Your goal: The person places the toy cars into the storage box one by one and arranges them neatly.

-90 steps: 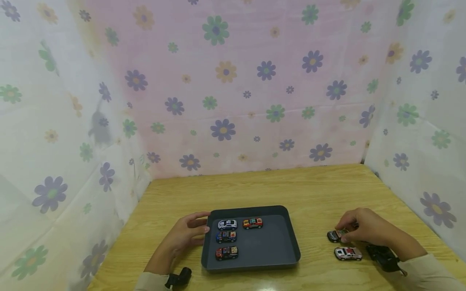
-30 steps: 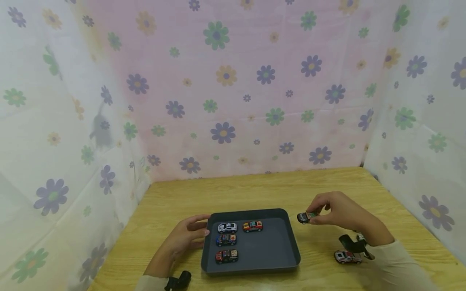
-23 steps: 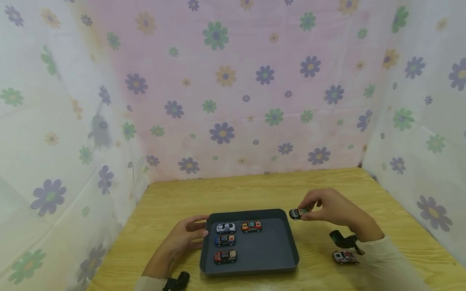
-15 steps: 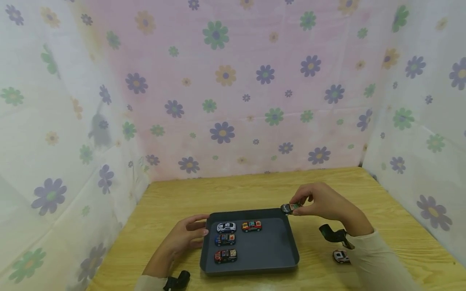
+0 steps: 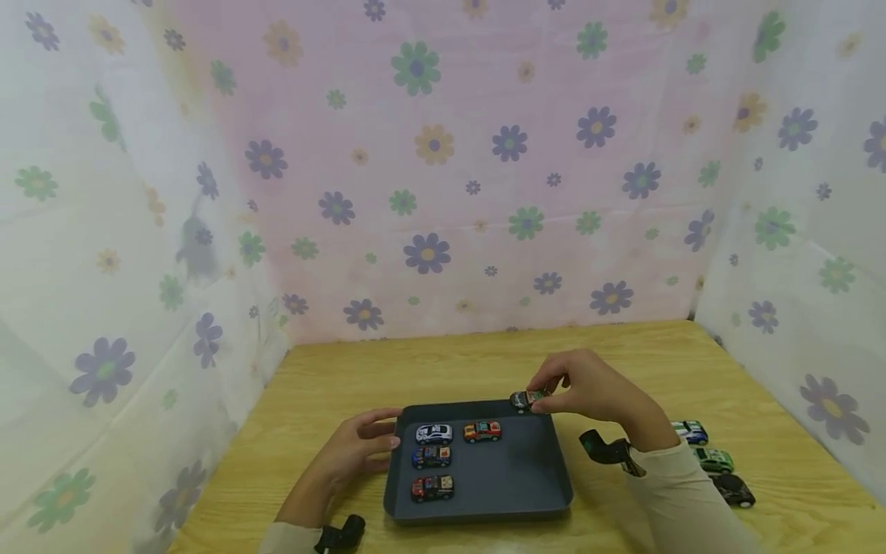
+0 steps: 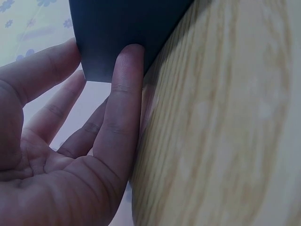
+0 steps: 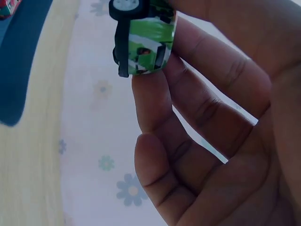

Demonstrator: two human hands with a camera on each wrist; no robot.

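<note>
My right hand (image 5: pixel 584 388) pinches a toy car (image 5: pixel 524 400) with a dark front above the tray's far right corner. In the right wrist view, the green and white rear of that toy car (image 7: pixel 146 44) shows between thumb and fingers, clear of the tray. The dark grey tray (image 5: pixel 508 492) holds a white toy car (image 5: pixel 434 434), a blue one (image 5: pixel 431 457), a red and black one (image 5: pixel 432 488) and a red and yellow one (image 5: pixel 482 431). My left hand (image 5: pixel 353 454) touches the tray's left side with fairly straight fingertips, as the left wrist view also shows.
Right of the tray, partly behind the right sleeve, stand a blue and white toy car (image 5: pixel 691 432), a green one (image 5: pixel 713 460) and a black one (image 5: pixel 734 490). Flowered cloth (image 5: pixel 477 292) encloses the wooden table (image 5: pixel 332 365) at the back and sides.
My right hand has picked the toy car up from the table's right side and carried it left, over the tray's far right corner. The left hand stays by the tray.
</note>
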